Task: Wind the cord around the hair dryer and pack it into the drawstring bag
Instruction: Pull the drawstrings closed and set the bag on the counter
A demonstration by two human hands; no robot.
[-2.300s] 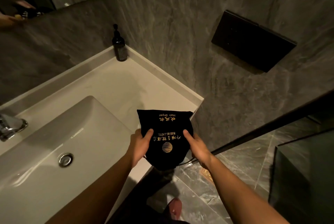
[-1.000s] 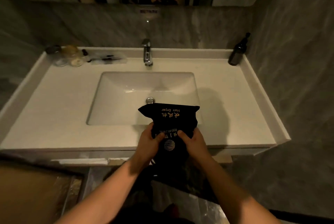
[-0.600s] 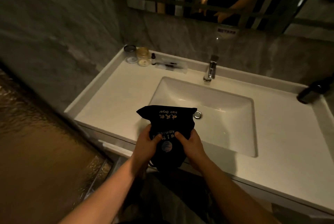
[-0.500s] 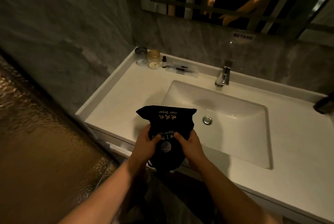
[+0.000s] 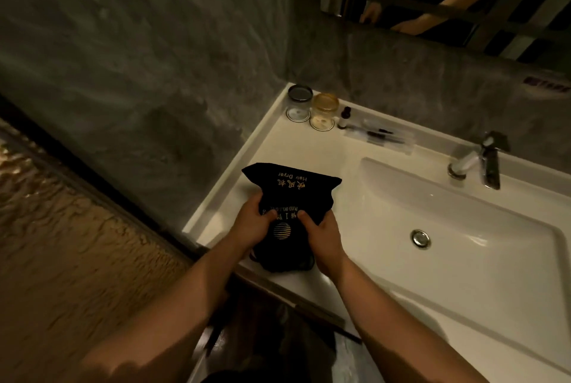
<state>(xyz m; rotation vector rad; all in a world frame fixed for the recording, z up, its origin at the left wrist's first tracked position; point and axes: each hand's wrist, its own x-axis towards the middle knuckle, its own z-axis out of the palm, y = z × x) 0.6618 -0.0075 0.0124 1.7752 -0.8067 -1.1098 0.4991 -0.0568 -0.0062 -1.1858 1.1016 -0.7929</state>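
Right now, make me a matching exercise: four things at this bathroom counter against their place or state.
Things:
1. black drawstring bag
2. faucet
3. two glass jars
4. drain

Places or states:
A. back left corner of the counter
B. bottom of the basin
C. gripped by the left hand and right hand
D. behind the basin, by the wall

Pairs: 1-C, 2-D, 3-A, 4-B

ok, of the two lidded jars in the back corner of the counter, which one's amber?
The right-hand jar, the one beside the small dark dropper bottle. Its glass looks amber-gold; the corner jar, to its left, is clear with a dark lid.
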